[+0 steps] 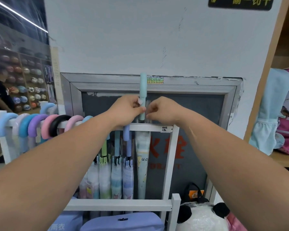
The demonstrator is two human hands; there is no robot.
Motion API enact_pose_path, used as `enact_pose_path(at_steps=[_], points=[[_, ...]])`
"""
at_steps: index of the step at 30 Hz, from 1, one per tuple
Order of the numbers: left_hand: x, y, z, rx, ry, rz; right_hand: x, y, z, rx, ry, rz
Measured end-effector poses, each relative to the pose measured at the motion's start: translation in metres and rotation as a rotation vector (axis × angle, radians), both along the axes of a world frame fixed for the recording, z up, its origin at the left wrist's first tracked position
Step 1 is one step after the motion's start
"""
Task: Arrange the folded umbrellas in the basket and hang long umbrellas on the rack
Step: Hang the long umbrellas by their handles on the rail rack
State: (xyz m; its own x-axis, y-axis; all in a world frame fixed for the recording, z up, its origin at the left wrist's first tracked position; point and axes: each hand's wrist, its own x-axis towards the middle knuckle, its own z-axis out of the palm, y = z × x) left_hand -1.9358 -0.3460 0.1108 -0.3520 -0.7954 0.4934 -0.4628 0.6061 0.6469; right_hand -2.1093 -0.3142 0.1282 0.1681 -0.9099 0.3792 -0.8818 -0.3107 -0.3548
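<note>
Long umbrellas (pixel 38 125) hang by hooked handles on the white rack (pixel 153 127) bar, left. My left hand (pixel 125 109), fingers curled, pinches the mint umbrella (pixel 143 87), upright just above the bar. My right hand (pixel 162 110) pinches its clear wrap, fingers curled.

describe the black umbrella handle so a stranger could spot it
Start at the white rack in front of the grey-framed panel. Curved handles hook over its top rail at the left. Among pastels, the black handle sits between two pink ones.
</note>
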Motion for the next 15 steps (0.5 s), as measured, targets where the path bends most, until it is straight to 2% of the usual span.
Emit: enact_pose_path(at_steps=[1,4,6,11,15], points=[[0.000,0.002,0.000,0.015,-0.038,0.005,-0.002,0.002,0.002,-0.010,-0.098,-0.003],[-0.001,0.002,0.003,0.050,-0.088,0.020,-0.005,0.012,0.013,0.014,-0.553,0.057],[0.000,0.003,0.005,0.066,-0.089,0.020,-0.004,0.016,0.017,0.043,-0.700,0.145],[0.001,0.006,0.008,0.059,-0.128,0.003,0.004,0.023,0.014,0.054,-0.681,0.277],[0.002,0.005,0.007,0.043,-0.174,0.031,0.007,0.023,0.014,0.057,-0.660,0.282]])
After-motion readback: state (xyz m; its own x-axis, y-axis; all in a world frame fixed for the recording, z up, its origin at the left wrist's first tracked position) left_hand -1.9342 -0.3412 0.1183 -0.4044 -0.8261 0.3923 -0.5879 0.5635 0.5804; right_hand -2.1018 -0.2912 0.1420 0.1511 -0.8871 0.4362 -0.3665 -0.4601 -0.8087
